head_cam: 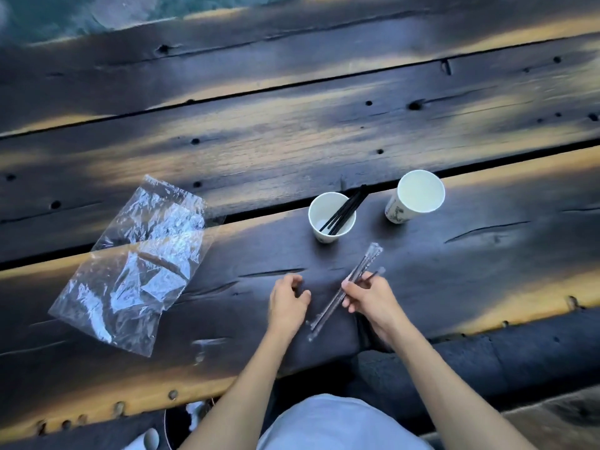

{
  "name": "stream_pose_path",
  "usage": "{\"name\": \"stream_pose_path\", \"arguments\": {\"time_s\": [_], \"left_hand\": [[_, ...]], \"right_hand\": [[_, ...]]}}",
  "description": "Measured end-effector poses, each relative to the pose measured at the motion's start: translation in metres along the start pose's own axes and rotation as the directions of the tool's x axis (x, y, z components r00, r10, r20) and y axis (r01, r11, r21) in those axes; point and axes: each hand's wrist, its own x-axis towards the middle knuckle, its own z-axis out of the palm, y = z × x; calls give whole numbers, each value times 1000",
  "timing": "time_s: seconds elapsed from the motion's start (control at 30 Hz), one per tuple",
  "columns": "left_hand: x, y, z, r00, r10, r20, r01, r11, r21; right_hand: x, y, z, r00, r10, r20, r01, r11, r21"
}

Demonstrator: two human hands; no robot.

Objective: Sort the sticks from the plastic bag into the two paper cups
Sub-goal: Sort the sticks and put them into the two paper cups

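Two white paper cups stand on the dark wooden table. The left cup [331, 219] holds several thin black sticks [346, 209] that lean out to the upper right. The right cup [417, 195] looks empty. Below the cups lie long sticks in clear wrappers [344, 290], set diagonally. My right hand [370, 298] is shut on a wrapped black stick, whose tip [378, 272] pokes out to the upper right, and touches the wrapped bundle. My left hand [289, 302] hovers just left of the bundle, fingers curled, holding nothing. The clear plastic bag [139, 264] lies flat at the left.
The table is made of rough dark planks with wide gaps [292, 203] between them; one gap runs just behind the cups. The near edge [130, 407] has rivets. My lap in light clothing [337, 423] is below.
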Motion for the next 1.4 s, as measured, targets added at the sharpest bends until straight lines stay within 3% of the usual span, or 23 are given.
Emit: {"name": "stream_pose_path", "arguments": {"time_s": [0.1,0.23,0.43,0.57,0.67,0.87,1.13,1.2,1.27,1.33,1.4], "left_hand": [[-5,7,8,980,197,40,-198,916,350],[-2,10,22,977,168,129,-212,781,588],[0,11,35,979,100,175,-196,674,712],[1,13,34,981,96,170,-191,652,734],[0,14,34,982,90,168,-185,660,728],[-2,15,34,982,98,162,-185,668,721],[1,11,36,985,101,140,-170,697,697],[1,9,36,983,117,139,-181,724,666],[1,7,30,982,131,138,-186,817,546],[0,5,18,989,124,75,-141,945,295],[-2,-7,-5,993,84,-89,-80,996,48]], "right_hand": [[-10,-18,-37,981,-73,-177,94,989,111],[-28,-63,-78,923,-205,-325,287,930,230],[-47,-142,-118,719,-476,-506,596,797,97],[-34,-174,-126,628,-572,-527,657,753,-35],[-3,-178,-123,643,-583,-497,613,781,-123],[53,-155,-118,790,-476,-386,399,878,-265],[40,-151,-123,793,-504,-343,450,863,-228],[31,-154,-124,786,-509,-351,469,861,-198],[22,-160,-121,740,-533,-411,510,842,-174],[6,-169,-110,657,-596,-462,570,793,-212],[-12,-174,-90,592,-662,-459,613,740,-277]]}}
